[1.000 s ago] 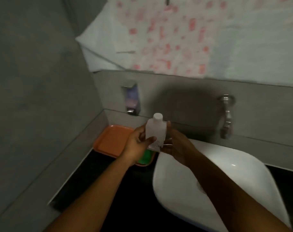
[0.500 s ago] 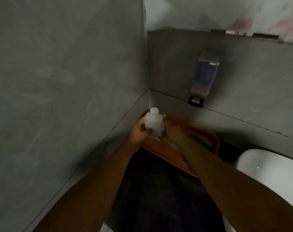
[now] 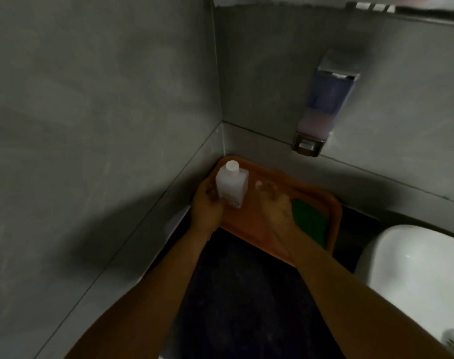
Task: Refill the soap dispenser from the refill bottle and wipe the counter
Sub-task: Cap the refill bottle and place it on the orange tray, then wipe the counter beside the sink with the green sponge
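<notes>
Refill bottle point(image 3: 232, 183) stood capped on the orange tray point(image 3: 321, 203), at ten o'clock from the sponge point(image 3: 310, 221). My left hand point(image 3: 207, 206) gripped it; my right hand point(image 3: 275, 206) hovered loose and empty beside. Best to seat it upright before letting go.

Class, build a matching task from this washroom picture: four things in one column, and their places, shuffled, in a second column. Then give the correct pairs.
Things
1. refill bottle
2. green sponge
3. soap dispenser
4. white basin

Places
A. fixed to the back wall
B. on the counter, at the right edge of the view
C. gripped by the left hand over the orange tray
D. lying at the right end of the tray

Pairs: 1-C, 2-D, 3-A, 4-B
</notes>
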